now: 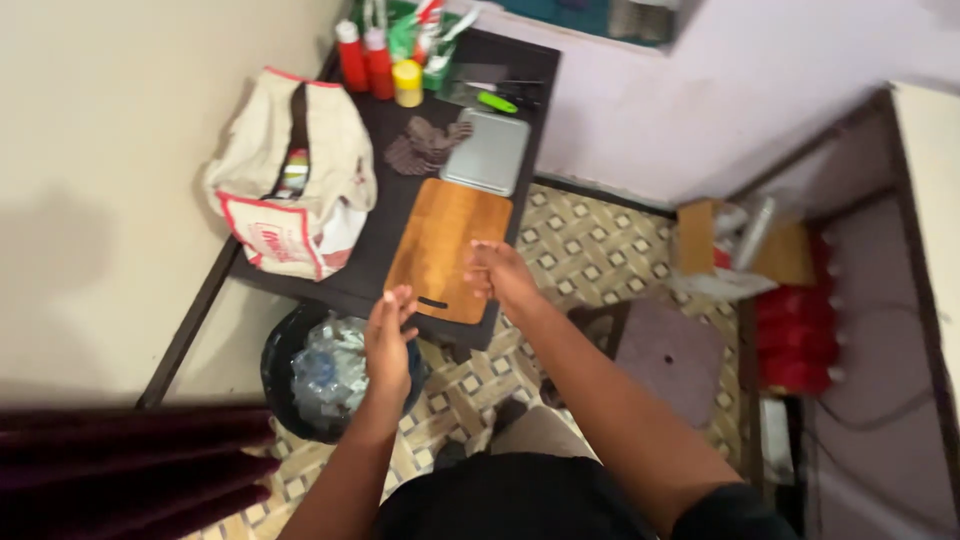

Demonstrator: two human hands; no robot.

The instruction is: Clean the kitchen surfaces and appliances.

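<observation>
Cramped corner with patterned floor tiles and a dark table [400, 215]; mid-frame, the wooden cutting board [447, 247] lies at the table's near edge, left hand [388, 338] loosely open by its bottom corner, right hand [500, 272] curled at its right edge, though I can't tell if it's actually gripping. Looks like it could slide off into the bin [300, 375] below if nudged. Bottles [365, 58] at the top are blurry, bag [290, 175] contents hidden.

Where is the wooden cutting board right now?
The wooden cutting board lies on the dark table's near edge, between both hands, just in front of a grey tray.
</observation>
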